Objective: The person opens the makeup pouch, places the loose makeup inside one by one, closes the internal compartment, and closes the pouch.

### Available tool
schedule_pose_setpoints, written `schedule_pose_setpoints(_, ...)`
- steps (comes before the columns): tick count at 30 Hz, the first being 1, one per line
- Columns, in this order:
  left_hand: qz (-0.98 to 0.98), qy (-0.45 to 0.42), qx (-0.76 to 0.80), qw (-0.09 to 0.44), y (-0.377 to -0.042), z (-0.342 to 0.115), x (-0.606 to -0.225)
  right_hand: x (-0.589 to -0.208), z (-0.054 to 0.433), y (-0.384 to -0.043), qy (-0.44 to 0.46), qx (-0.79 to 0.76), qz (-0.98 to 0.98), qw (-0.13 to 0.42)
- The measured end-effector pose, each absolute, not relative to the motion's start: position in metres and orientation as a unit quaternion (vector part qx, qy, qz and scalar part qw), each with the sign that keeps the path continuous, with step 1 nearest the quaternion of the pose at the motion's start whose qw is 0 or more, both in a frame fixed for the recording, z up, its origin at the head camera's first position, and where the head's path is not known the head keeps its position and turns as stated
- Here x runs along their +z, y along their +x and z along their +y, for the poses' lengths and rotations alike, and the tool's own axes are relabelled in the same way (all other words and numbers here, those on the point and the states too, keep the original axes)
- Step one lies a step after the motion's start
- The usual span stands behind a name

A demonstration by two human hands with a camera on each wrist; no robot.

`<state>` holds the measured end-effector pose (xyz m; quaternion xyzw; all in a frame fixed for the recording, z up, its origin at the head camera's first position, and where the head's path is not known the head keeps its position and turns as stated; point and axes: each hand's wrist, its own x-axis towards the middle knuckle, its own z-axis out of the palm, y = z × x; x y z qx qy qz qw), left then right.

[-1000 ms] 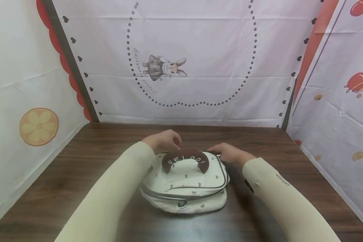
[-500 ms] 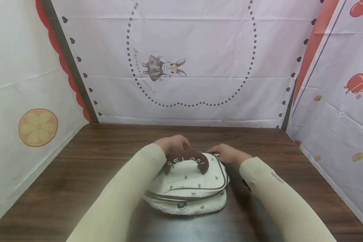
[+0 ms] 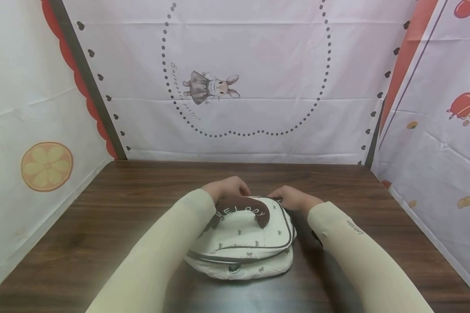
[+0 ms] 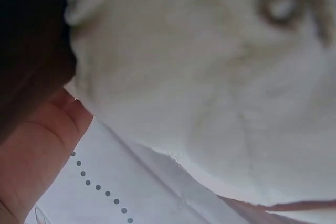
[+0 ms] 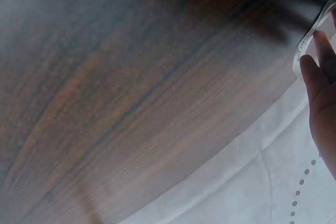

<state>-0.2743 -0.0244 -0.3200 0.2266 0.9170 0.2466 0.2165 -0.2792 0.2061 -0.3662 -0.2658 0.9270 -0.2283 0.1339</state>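
Observation:
A small white bag (image 3: 254,234) with a dark bow print lies on the table. It has dark piping and a brown arch (image 3: 240,206) lettered MELODY. My left hand (image 3: 229,188) is at the bag's far edge behind the arch, fingers curled down onto the edge, fingertips hidden. In the left wrist view, white fabric fills most of the picture beside the hand (image 4: 39,153). My right hand (image 3: 293,198) grips the far right corner. In the right wrist view its fingers (image 5: 312,74) lie against a pale strip (image 5: 303,53) with small print at the bag's edge.
The bag rests on a dark wooden table (image 3: 102,243). White printed cloth hangs behind it as a back wall (image 3: 274,78), with more cloth along the left side (image 3: 15,117) and the right side (image 3: 446,152).
My left hand has slid to the right along the bag's far edge, mostly in the first half second. The right hand stays at the corner, and the bag has barely moved.

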Motion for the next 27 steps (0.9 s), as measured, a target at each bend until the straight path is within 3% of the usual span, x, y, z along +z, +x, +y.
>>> schedule_pose_setpoints(9, 0.913, 0.235, 0.273, 0.191, -0.2743, -0.0236, -0.3212, -0.3700, 0.2064, -0.2827, -0.264, -0.244, 0.925, 0.121)
schedule_pose_setpoints(18, 0.913, 0.261, 0.269, 0.162, -0.2693, -0.0254, -0.3164, -0.3636, 0.2105, -0.2801, -0.212, -0.336, 0.895, 0.203)
schedule_pose_setpoints(27, 0.910, 0.271, 0.272, 0.158, -0.2669, -0.0256, -0.3142, -0.3622, 0.2107, -0.2808, -0.208, -0.388, 0.868, 0.231)
